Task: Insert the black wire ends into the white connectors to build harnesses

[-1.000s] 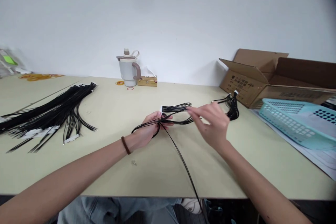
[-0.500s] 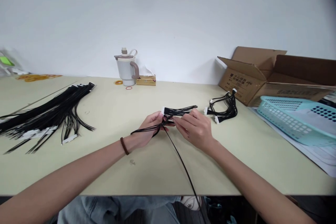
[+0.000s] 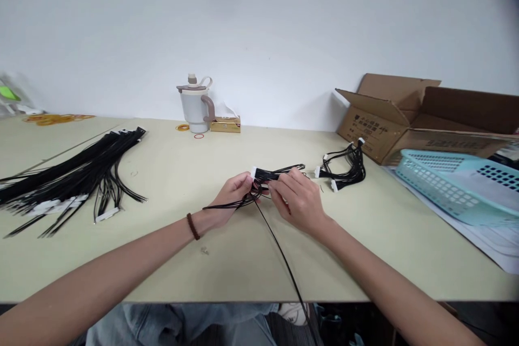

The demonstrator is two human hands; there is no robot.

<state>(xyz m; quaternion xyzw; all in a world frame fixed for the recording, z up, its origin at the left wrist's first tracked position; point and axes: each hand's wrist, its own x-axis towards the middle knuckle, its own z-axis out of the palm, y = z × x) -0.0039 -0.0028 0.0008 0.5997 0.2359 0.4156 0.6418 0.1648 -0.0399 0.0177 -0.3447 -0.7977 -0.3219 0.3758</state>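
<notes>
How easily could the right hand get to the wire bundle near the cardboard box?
Likely yes, after letting go: the right hand is on the wires that the left hand holds, but the bundle lies beyond it on the table, with nothing tall between.

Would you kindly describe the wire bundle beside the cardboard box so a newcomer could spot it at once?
At the right rear of the table stands a big open cardboard box. Along its left side lies the wire bundle, black with white plugs. It lies untouched and curled, unlike the held wires nearer the middle and the long, spread pile at far left.
</notes>
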